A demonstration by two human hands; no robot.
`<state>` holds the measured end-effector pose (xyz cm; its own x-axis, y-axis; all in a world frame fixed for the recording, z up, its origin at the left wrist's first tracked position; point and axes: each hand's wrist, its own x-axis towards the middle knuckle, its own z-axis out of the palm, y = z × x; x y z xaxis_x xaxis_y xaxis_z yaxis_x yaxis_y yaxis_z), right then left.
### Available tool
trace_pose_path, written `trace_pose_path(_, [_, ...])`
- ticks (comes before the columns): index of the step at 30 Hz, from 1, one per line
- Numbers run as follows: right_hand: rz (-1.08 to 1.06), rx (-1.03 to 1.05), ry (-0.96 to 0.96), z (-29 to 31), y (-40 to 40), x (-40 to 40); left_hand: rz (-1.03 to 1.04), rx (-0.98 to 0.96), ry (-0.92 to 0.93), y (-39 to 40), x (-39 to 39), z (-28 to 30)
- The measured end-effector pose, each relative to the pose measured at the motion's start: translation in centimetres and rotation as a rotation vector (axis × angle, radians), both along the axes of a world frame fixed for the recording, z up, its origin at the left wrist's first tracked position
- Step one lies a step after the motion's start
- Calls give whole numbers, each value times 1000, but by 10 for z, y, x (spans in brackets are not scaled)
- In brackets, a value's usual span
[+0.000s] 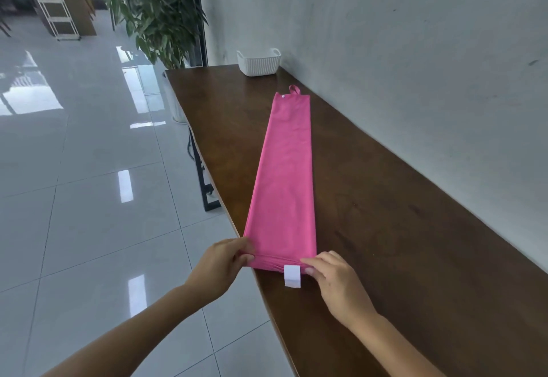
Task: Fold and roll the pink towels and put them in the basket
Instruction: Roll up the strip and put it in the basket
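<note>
On my far left the tiled floor (89, 169) shines, with a white rack (55, 6) and a leafy plant (157, 12) back by the wall. My left hand (221, 267) has its fingers curled in, pinching the near left corner of the pink towel (284, 175) right at the bench (415, 243) edge. The towel lies folded into a long narrow strip, running away from me along the dark wooden bench, its near end gathered into small creases between my hands. A white tag (292, 276) hangs off that near end. At the far end a small pink loop (294, 89) sticks out. Beyond it, well apart from the towel, the white basket (259, 62) stands by the wall. My right hand (332, 278) pinches the near right corner, fingertips just beside the tag.
</note>
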<state>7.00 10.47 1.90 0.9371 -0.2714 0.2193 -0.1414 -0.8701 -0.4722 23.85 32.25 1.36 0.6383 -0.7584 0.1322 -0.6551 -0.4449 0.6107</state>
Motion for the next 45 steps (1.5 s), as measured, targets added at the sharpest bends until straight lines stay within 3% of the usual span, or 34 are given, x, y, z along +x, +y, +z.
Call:
trace_pose_path(3, [-33,95,75,-2,2,-5,-34,30,51,0,-3,4])
trace_pose_path(7, [-110,97,93,2,6,1,-30,20,-88,-7,-9,0])
trace_pose_path(9, [-124,-18,61,5,11,4,-69,4,-291,-7,-11,-4])
trace_pose_path(12, [45,-253,-28,-3,18,2,-276,29,-614,-1,-14,-12])
trace_pose_path(18, [112,-396,-169,-18,22,-11,-343,5,-761,10,-20,-21])
trace_pose_path(27, [61,-345,-90,-27,24,-7,-331,45,-704,9,-13,-23])
trace_pose_path(36, [-26,-167,177,-7,17,10,-122,89,-357,-12,-12,-15])
trace_pose_path(40, [-56,78,245,9,8,17,-121,66,-201,-23,-9,5])
trace_pose_path(43, [-170,221,215,12,2,23,-52,58,-186,-30,-8,10])
trace_pose_path(45, [-205,92,149,10,6,22,9,86,-241,-30,-9,11])
